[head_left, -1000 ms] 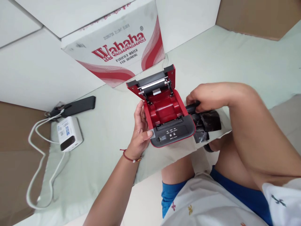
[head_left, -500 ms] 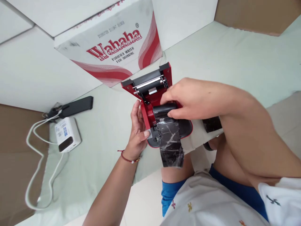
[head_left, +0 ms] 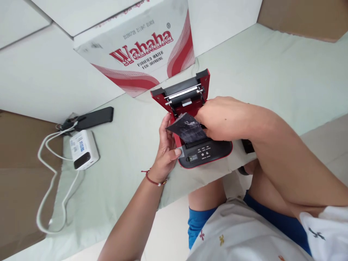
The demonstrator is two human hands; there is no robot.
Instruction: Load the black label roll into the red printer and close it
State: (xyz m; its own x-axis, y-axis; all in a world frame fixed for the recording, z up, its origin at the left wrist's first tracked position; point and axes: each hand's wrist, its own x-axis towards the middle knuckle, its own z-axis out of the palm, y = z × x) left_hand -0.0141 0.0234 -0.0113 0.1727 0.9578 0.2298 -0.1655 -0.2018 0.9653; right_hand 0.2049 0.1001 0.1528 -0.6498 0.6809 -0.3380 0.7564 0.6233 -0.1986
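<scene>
A small red printer (head_left: pixel 206 154) with a grey front panel sits on the pale green cloth, its lid (head_left: pixel 185 92) swung open toward the back. My left hand (head_left: pixel 165 146) grips the printer's left side, thumb on its front corner. My right hand (head_left: pixel 221 117) reaches into the open bay, closed on a black marbled paper roll (head_left: pixel 186 129) whose loose end sticks out to the left over the bay. The roll's body is mostly hidden under my fingers.
A white and red "Wahaha" water carton (head_left: pixel 141 47) stands just behind the printer. At the left lie a black phone (head_left: pixel 96 116) and a white power bank (head_left: pixel 81 149) with a white cable (head_left: pixel 45 188). Another dark object (head_left: pixel 247 145) shows behind my right forearm. My knees are below the cloth's edge.
My right hand brought the black roll from the right of the printer over it and down into the open bay. The hanging strip now points left. The left hand kept its hold.
</scene>
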